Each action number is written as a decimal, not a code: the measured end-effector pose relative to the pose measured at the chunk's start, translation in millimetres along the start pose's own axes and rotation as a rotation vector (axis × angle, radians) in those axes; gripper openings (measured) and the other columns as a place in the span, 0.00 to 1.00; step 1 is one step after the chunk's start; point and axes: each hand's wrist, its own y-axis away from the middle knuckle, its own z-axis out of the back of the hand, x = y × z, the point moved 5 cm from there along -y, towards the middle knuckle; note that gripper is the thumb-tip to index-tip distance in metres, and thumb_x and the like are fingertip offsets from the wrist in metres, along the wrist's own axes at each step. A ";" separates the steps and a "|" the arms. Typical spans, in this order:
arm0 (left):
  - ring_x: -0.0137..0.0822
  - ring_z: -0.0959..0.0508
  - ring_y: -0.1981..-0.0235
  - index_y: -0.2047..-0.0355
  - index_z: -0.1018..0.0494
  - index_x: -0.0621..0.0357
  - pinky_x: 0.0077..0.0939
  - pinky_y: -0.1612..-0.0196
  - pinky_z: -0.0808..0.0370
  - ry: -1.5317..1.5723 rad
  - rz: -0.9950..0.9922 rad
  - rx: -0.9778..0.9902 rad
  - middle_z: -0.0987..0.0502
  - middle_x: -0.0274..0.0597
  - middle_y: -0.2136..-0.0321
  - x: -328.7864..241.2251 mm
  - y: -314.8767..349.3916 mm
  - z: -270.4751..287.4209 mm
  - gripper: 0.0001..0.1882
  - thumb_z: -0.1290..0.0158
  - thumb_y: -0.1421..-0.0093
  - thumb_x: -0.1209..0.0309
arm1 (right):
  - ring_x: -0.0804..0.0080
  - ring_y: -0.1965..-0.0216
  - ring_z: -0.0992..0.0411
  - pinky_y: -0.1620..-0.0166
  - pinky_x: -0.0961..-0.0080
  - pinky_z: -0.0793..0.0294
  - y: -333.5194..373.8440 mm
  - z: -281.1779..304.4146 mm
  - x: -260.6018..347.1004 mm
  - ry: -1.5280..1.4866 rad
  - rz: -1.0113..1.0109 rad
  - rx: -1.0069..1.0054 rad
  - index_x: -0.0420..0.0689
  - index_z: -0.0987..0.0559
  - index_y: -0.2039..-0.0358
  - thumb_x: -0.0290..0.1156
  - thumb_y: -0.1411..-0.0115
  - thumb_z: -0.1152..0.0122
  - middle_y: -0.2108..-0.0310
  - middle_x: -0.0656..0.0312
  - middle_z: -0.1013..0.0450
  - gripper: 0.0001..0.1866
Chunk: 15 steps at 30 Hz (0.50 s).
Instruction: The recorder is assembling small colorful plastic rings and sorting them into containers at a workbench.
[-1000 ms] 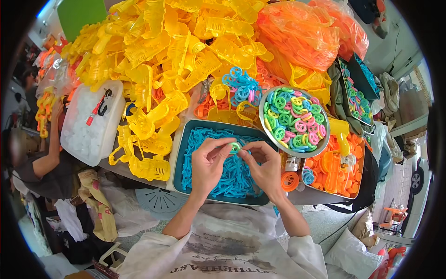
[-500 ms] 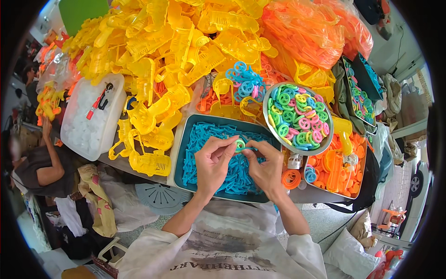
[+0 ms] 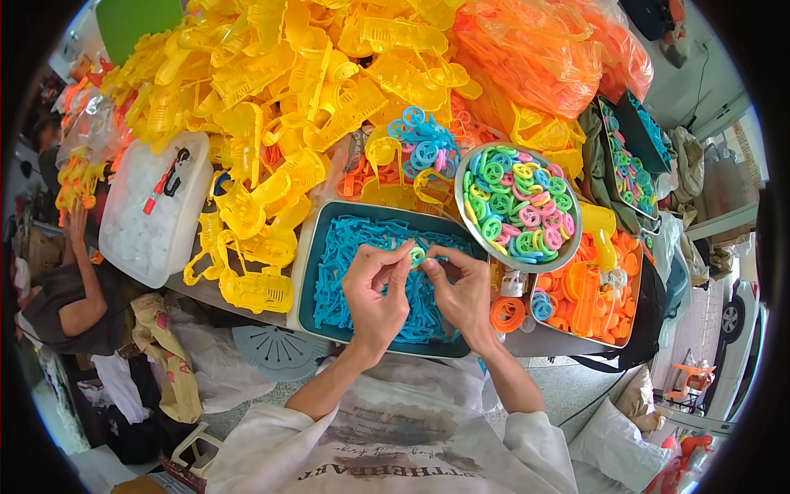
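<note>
Over a dark teal tray [image 3: 301, 306] of thin blue plastic pieces [image 3: 350, 243], both my hands come together at a small green plastic wheel [image 3: 417, 256]. My left hand [image 3: 375, 295] pinches the wheel between thumb and forefinger, other fingers curled. My right hand [image 3: 462, 295] is closed in a pinch against the wheel's right side; its fingertips hide whatever small thing is between them. To the right of the tray, a round metal bowl [image 3: 462, 216] holds several pink, green, yellow and blue wheels.
Yellow plastic shells [image 3: 271, 90] heap up behind the tray. A white tub [image 3: 204, 193] stands left; a box of orange parts [image 3: 589, 288] stands right, beside an orange tape-like ring [image 3: 508, 314]. Orange bags [image 3: 535, 58] lie at the back. Another person [image 3: 70, 288] sits at far left.
The view has shifted slightly, so the scene sits a little further left. The wheel is tilted differently between my fingers, and my hands remain over the tray.
</note>
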 end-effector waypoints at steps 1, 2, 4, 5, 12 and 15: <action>0.26 0.22 0.65 0.59 0.22 0.65 0.16 0.61 0.23 -0.008 0.006 0.006 0.28 0.38 0.65 -0.7 -0.2 0.8 0.07 0.44 0.38 0.79 | 0.88 0.75 0.34 0.72 0.86 0.34 1.2 -0.3 0.7 0.008 -0.007 -0.008 0.34 0.20 0.65 0.28 0.38 0.37 0.78 0.69 0.26 0.08; 0.25 0.22 0.65 0.59 0.22 0.65 0.15 0.62 0.23 -0.017 0.011 0.012 0.28 0.37 0.65 -1.0 -0.2 1.0 0.07 0.44 0.38 0.80 | 0.88 0.75 0.34 0.72 0.86 0.34 1.4 -0.7 0.4 0.009 -0.008 -0.008 0.34 0.20 0.65 0.28 0.38 0.37 0.78 0.69 0.26 0.08; 0.25 0.22 0.65 0.59 0.22 0.64 0.15 0.62 0.23 -0.018 0.021 0.007 0.28 0.37 0.66 -0.9 -1.0 0.6 0.07 0.44 0.38 0.79 | 0.85 0.75 0.32 0.71 0.84 0.32 1.0 0.4 1.2 0.036 0.021 -0.042 0.35 0.19 0.64 0.26 0.40 0.36 0.76 0.67 0.25 0.07; 0.25 0.22 0.66 0.59 0.22 0.64 0.16 0.62 0.23 -0.020 0.030 0.003 0.28 0.37 0.68 -0.9 -1.8 0.4 0.08 0.44 0.38 0.79 | 0.85 0.75 0.32 0.71 0.84 0.32 0.8 -0.4 -0.2 0.036 0.021 -0.042 0.35 0.19 0.64 0.26 0.40 0.36 0.76 0.67 0.25 0.07; 0.29 0.21 0.62 0.59 0.25 0.67 0.21 0.58 0.20 0.050 0.213 0.055 0.24 0.41 0.63 16.5 -8.6 7.9 0.08 0.45 0.37 0.76 | 0.71 0.72 0.25 0.69 0.78 0.27 2.0 2.7 15.2 0.211 0.343 -0.154 0.39 0.17 0.64 0.19 0.47 0.33 0.70 0.57 0.23 0.09; 0.31 0.21 0.60 0.60 0.26 0.67 0.24 0.57 0.19 0.275 0.401 0.130 0.23 0.44 0.59 25.5 -11.0 9.3 0.08 0.45 0.36 0.74 | 0.68 0.71 0.24 0.68 0.77 0.27 3.2 3.1 19.8 0.230 0.425 -0.125 0.40 0.17 0.64 0.17 0.49 0.33 0.69 0.57 0.22 0.10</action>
